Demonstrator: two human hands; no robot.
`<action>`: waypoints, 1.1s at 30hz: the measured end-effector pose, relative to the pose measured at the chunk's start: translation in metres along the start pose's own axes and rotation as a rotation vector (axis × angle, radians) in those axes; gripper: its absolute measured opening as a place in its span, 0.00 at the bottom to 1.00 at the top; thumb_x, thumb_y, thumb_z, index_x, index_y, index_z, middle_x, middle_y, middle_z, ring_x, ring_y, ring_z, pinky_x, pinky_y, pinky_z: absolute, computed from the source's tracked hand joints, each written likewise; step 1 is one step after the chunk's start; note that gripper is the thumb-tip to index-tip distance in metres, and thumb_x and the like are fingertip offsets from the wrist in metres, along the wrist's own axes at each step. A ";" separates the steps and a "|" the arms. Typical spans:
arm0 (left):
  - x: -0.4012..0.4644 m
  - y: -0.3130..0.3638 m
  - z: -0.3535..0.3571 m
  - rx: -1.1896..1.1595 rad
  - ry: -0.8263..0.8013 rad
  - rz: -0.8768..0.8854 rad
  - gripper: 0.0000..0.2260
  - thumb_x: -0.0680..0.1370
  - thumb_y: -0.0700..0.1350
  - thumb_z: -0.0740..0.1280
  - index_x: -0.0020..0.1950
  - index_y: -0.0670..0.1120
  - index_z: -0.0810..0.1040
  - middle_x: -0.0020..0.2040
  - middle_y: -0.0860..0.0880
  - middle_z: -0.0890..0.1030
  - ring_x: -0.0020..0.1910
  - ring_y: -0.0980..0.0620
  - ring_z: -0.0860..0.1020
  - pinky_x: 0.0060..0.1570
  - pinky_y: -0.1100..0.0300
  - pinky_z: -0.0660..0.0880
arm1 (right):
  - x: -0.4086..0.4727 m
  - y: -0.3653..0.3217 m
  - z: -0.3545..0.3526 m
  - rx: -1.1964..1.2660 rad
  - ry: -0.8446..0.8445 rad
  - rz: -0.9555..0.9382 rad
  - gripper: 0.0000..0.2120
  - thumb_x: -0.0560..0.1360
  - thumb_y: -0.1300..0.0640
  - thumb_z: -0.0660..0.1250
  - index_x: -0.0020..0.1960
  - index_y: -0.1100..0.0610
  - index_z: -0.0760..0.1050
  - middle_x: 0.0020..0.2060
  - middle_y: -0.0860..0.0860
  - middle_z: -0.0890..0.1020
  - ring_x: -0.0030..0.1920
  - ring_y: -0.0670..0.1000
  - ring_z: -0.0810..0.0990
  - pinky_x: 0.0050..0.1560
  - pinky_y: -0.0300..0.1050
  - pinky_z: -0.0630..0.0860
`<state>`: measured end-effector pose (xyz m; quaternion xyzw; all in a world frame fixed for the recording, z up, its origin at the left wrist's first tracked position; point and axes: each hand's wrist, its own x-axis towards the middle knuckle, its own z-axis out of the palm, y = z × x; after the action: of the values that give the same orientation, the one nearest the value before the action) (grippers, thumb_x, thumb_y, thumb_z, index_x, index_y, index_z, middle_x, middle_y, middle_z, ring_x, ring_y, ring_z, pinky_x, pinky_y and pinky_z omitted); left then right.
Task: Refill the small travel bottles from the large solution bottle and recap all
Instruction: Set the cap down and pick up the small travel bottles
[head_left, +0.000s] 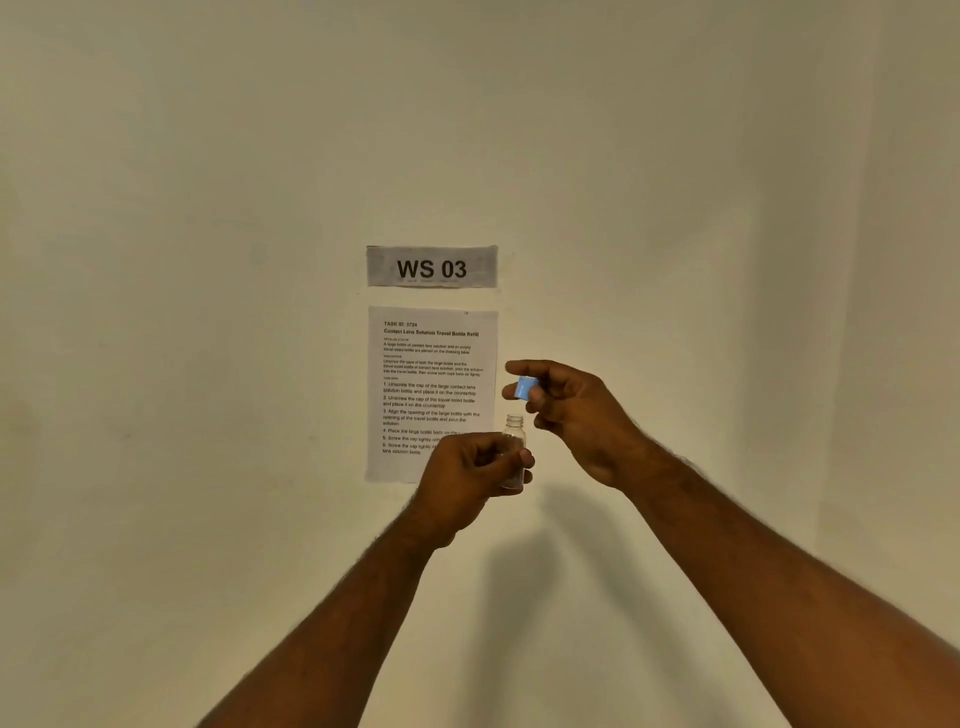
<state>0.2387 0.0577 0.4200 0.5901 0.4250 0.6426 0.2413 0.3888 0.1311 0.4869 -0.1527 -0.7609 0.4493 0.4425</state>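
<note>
A small clear travel bottle (514, 431) is held upright in front of the wall, its threaded neck bare and open. My left hand (467, 478) is wrapped around its body, so most of the bottle is hidden by the fingers. My right hand (576, 415) is just above and to the right, pinching a small blue cap (525, 388) between thumb and fingertips. The cap sits a short gap above the bottle's mouth, not touching it. The large solution bottle is out of view.
A cream wall fills the view. A sign reading "WS 03" (431, 267) hangs on it, with a printed task sheet (415, 364) below, partly covered by my hands. Shadows of my arms fall on the wall below the hands.
</note>
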 end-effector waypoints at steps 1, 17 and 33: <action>-0.005 -0.004 0.001 0.008 0.007 -0.001 0.05 0.78 0.39 0.73 0.48 0.37 0.85 0.49 0.33 0.84 0.48 0.38 0.86 0.51 0.49 0.85 | -0.003 0.005 -0.002 0.041 0.016 0.001 0.13 0.81 0.59 0.64 0.64 0.52 0.78 0.55 0.49 0.85 0.56 0.50 0.82 0.50 0.40 0.78; -0.149 -0.114 0.006 0.339 0.165 -0.176 0.11 0.71 0.43 0.80 0.51 0.44 0.86 0.46 0.47 0.84 0.42 0.45 0.81 0.45 0.58 0.82 | -0.156 0.161 0.028 0.361 0.156 0.298 0.11 0.72 0.66 0.74 0.53 0.60 0.80 0.51 0.56 0.86 0.53 0.52 0.85 0.49 0.37 0.78; -0.328 -0.252 0.002 0.569 0.012 -0.566 0.16 0.68 0.40 0.82 0.55 0.44 0.86 0.44 0.51 0.80 0.41 0.50 0.80 0.43 0.55 0.81 | -0.331 0.299 0.126 -0.266 -0.016 0.607 0.13 0.70 0.62 0.77 0.51 0.50 0.81 0.44 0.40 0.84 0.45 0.38 0.83 0.44 0.32 0.78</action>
<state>0.2538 -0.0762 0.0286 0.4895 0.7330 0.4108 0.2332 0.4229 0.0178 0.0388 -0.4255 -0.7360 0.4586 0.2586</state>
